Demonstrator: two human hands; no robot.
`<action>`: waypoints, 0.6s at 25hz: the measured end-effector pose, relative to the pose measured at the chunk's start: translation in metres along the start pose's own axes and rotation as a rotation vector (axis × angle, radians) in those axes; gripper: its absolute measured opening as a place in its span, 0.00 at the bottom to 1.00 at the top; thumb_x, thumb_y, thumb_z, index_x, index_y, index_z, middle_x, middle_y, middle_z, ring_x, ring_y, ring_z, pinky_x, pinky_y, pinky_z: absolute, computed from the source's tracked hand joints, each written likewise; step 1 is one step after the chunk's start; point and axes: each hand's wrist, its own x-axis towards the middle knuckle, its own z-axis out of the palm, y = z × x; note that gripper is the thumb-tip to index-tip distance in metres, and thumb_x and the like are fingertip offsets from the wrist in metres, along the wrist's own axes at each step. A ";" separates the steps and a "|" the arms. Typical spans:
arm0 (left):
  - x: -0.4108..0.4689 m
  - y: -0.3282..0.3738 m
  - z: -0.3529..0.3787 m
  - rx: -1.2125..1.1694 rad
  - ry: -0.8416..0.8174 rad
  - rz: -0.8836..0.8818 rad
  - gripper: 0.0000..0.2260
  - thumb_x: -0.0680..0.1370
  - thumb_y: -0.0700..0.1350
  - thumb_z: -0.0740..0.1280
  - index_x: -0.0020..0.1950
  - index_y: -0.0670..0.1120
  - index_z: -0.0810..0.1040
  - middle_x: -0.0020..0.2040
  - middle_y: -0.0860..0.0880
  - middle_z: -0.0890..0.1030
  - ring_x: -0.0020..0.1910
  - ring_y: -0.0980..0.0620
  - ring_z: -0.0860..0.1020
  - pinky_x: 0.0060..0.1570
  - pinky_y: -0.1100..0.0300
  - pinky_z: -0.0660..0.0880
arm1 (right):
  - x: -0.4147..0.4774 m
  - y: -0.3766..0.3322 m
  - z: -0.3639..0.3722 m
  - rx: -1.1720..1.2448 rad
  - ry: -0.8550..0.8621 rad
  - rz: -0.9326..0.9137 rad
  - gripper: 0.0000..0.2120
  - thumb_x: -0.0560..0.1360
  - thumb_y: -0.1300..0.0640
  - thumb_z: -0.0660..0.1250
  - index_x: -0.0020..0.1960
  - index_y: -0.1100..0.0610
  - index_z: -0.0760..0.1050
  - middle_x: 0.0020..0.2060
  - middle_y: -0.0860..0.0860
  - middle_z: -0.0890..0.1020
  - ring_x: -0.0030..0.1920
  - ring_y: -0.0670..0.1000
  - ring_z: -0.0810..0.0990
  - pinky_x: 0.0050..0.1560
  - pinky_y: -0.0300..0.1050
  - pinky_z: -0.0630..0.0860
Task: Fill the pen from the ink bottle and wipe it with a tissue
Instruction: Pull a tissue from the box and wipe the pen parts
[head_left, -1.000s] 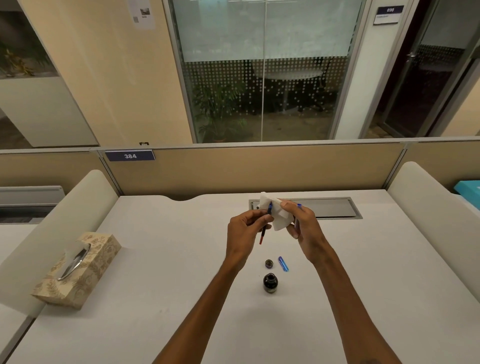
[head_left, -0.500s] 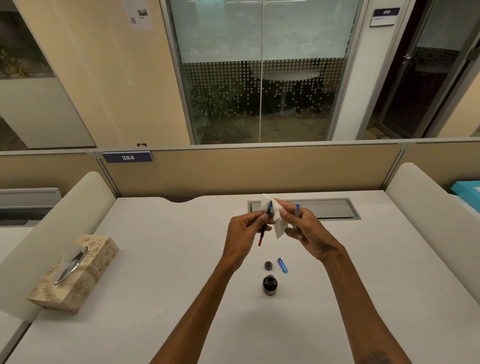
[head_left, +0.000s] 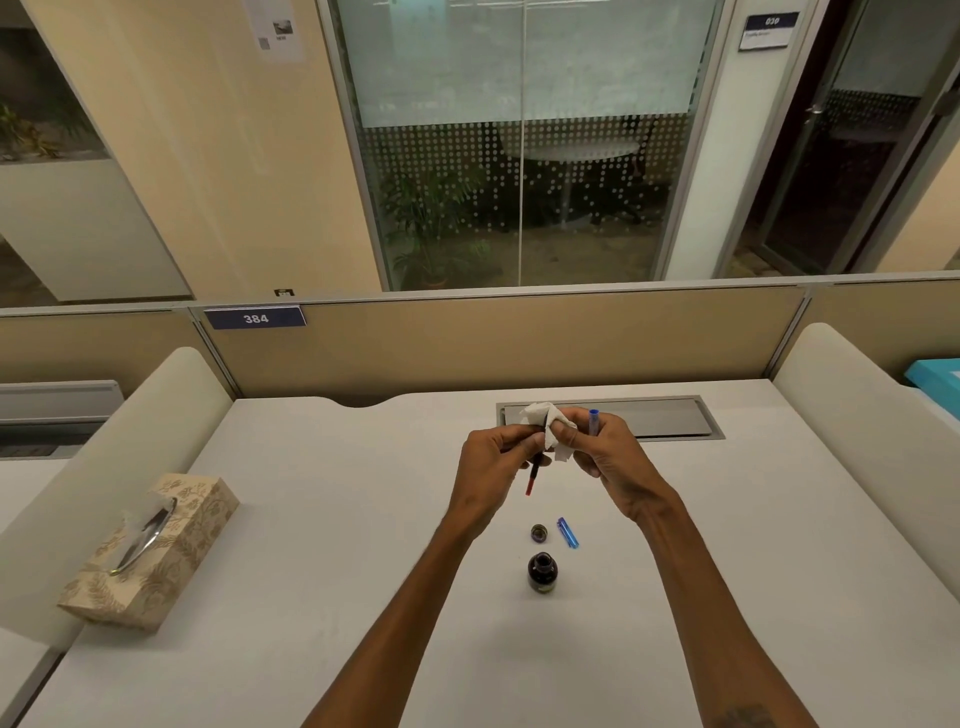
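My left hand (head_left: 496, 457) pinches a thin pen part (head_left: 534, 474) with a red lower end, held tip-up above the desk. My right hand (head_left: 605, 457) presses a crumpled white tissue (head_left: 551, 431) around the pen's upper end; a blue pen piece (head_left: 594, 420) sticks up between its fingers. Below the hands, the open dark ink bottle (head_left: 542, 572) stands on the white desk (head_left: 311, 519). Its cap (head_left: 539, 532) and a blue pen barrel (head_left: 568, 532) lie just behind it.
A patterned tissue box (head_left: 150, 551) sits on the desk at left. A grey cable hatch (head_left: 660, 418) is set into the desk behind my hands. Beige partition panels close off the desk's far side, and cushioned dividers flank both sides.
My right hand has folded the tissue tighter around the pen's upper end. The pen in my left hand has stayed nearly in place. The bottle, cap and barrel have not moved.
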 end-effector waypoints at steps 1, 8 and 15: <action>0.000 0.001 0.000 -0.003 0.008 0.004 0.11 0.79 0.45 0.70 0.59 0.43 0.84 0.49 0.45 0.87 0.44 0.50 0.87 0.45 0.66 0.77 | 0.000 0.000 0.002 0.000 0.015 -0.003 0.19 0.74 0.49 0.69 0.59 0.59 0.81 0.32 0.50 0.79 0.26 0.45 0.62 0.25 0.36 0.61; 0.000 0.008 0.004 0.002 0.152 0.043 0.10 0.77 0.43 0.73 0.56 0.42 0.85 0.48 0.46 0.87 0.44 0.51 0.87 0.44 0.67 0.80 | 0.000 -0.002 0.015 0.044 0.196 0.027 0.09 0.76 0.55 0.69 0.54 0.57 0.81 0.38 0.55 0.80 0.32 0.47 0.70 0.26 0.34 0.66; 0.001 0.007 0.009 0.110 0.269 0.085 0.10 0.74 0.45 0.75 0.54 0.44 0.86 0.47 0.48 0.87 0.46 0.52 0.86 0.50 0.60 0.83 | 0.000 -0.003 0.026 0.059 0.307 0.029 0.10 0.77 0.56 0.69 0.56 0.59 0.80 0.40 0.50 0.82 0.40 0.47 0.78 0.33 0.32 0.74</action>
